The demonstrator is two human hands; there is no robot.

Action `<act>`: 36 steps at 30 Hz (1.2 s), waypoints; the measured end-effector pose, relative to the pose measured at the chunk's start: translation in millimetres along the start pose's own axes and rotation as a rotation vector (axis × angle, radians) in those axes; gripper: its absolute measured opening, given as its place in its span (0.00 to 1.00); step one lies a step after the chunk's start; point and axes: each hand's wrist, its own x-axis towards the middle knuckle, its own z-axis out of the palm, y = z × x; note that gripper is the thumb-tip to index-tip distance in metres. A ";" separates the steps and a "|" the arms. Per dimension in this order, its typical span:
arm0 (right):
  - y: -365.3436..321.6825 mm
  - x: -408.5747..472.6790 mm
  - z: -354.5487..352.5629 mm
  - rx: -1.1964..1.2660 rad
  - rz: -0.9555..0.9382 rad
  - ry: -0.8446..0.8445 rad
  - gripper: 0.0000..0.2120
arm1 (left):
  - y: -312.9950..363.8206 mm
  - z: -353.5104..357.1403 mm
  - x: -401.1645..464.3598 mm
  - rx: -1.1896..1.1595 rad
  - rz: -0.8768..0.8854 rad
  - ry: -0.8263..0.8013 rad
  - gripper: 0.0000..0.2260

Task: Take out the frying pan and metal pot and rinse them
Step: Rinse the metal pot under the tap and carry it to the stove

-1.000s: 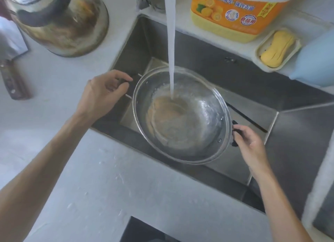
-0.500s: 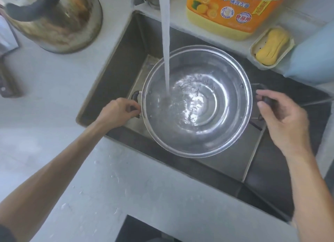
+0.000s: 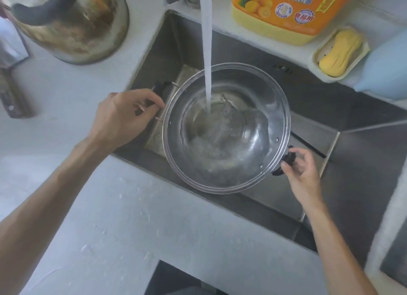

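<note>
Here, round shiny metal pot [image 3: 226, 129] held over the steel sink [image 3: 363, 145], tilted, under a white stream of tap water [image 3: 207, 52] striking its inside. Left hand [image 3: 123, 118] closed on the black side handle; right hand [image 3: 301, 169] pinching the opposite black handle. Orange detergent jug [image 3: 286, 12] and yellow soap bar [image 3: 339, 52] behind on the ledge.

pot [image 3: 226, 140] in sink [image 3: 363, 162], kettle [image 3: 72, 23] left, soap [image 3: 340, 50] behind-right

Head view, single: close above the sink [image 3: 363, 109], facing steeply down; sink fills centre frame.
</note>
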 end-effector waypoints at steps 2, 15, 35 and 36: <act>0.2 -0.2 -0.8 0.051 0.059 -0.028 0.25 | -4.0 1.1 4.6 -0.020 -0.017 -0.003 0.08; -48.2 33.3 -53.3 -0.046 -0.224 0.094 0.19 | -38.4 57.8 33.2 0.061 -0.164 -0.172 0.14; -29.1 34.2 -51.7 -0.066 -0.522 0.142 0.19 | -35.7 62.9 38.5 -0.690 -0.182 -0.264 0.20; -27.5 34.2 -50.8 -0.049 -0.515 0.149 0.19 | -36.3 65.0 35.5 -0.747 -0.216 -0.247 0.21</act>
